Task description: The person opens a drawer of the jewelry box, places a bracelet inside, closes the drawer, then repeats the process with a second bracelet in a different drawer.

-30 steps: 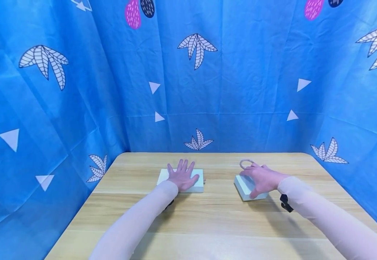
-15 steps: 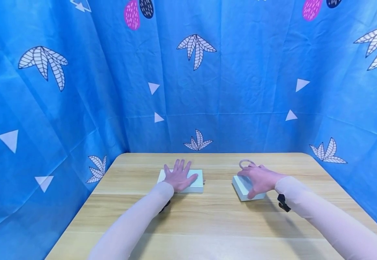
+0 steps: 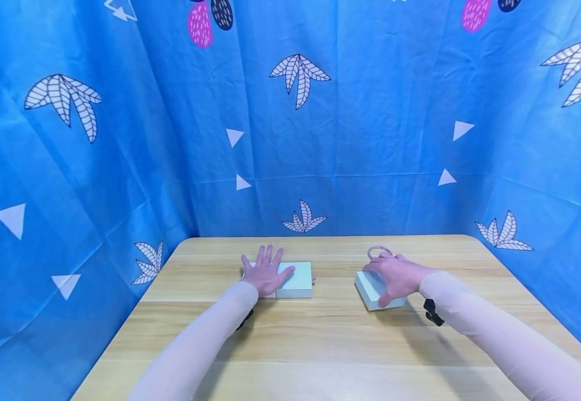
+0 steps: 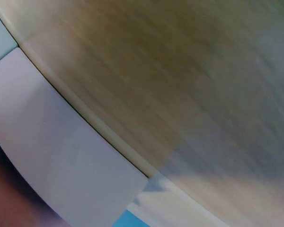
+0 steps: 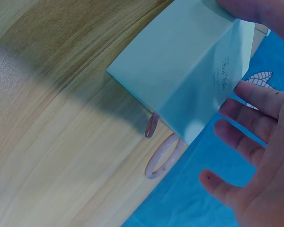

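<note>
In the head view we see a wooden table [image 3: 320, 334] in the lower half of the frame, with a blue patterned cloth [image 3: 370, 111] hanging behind it and on both sides. Our left hand [image 3: 262, 274] is a little left of the centre; its fingers are straight and spread, and it lies flat on the left part of a pale flat box [image 3: 295, 280], which rests on the table. Our right hand [image 3: 395, 275] is right of the centre and rests on top of a second pale box [image 3: 370, 289], with relaxed fingers lying over it and the thumb at its near edge. Just behind this hand, a pinkish ring handle [image 3: 378, 252] stands up above the box. The two boxes are well apart, side by side, in the far half of the table. In the left wrist view the picture is blurred: we see only the wood of the table [image 4: 180, 85] and, in the lower left, a pale surface that we take for the box [image 4: 61, 161]; the hand cannot be made out here. In the right wrist view the pale box [image 5: 189, 71] fills the upper middle, with small printed writing on it and the ring handle [image 5: 163, 158] hanging at its edge. The right hand [image 5: 255, 156] is in the lower right, its fingers [image 5: 246, 123] loose and apart, near the box but holding nothing here.
</note>
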Motion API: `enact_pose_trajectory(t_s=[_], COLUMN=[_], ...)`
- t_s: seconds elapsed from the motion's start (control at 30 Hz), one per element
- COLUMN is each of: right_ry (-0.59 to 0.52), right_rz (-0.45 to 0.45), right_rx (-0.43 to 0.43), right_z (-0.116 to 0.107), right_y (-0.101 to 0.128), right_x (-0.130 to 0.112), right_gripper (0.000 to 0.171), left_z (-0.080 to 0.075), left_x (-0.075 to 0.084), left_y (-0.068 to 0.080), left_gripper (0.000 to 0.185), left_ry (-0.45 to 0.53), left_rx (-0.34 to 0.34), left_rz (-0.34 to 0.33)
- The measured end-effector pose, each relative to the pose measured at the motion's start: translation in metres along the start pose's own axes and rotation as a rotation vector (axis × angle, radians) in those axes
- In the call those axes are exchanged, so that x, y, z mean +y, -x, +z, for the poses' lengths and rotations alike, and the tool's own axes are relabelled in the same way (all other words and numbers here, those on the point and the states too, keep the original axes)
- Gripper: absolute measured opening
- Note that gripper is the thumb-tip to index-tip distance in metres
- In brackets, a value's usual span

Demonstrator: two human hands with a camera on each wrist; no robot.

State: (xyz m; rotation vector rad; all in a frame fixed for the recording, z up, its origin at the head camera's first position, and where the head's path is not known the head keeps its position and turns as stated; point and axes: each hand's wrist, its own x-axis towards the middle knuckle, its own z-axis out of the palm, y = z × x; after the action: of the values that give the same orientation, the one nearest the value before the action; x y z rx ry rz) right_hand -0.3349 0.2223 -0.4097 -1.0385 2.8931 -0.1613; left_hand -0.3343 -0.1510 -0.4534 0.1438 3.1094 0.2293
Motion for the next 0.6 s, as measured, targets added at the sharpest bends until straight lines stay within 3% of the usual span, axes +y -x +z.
enact_pose_trajectory(t_s=[0.6], right_ry=[0.014], right_rz=[0.0], right_rx=[-0.004], right_z=[0.0013], right_y=[-0.0016], right_x=[-0.0018], right_gripper=[0.085], left_z=[0.008], left_x=[-0.0089], left_y=[-0.006], left_gripper=[0.092], left_ry=[-0.027], left_rx=[-0.012], left_rz=[-0.011])
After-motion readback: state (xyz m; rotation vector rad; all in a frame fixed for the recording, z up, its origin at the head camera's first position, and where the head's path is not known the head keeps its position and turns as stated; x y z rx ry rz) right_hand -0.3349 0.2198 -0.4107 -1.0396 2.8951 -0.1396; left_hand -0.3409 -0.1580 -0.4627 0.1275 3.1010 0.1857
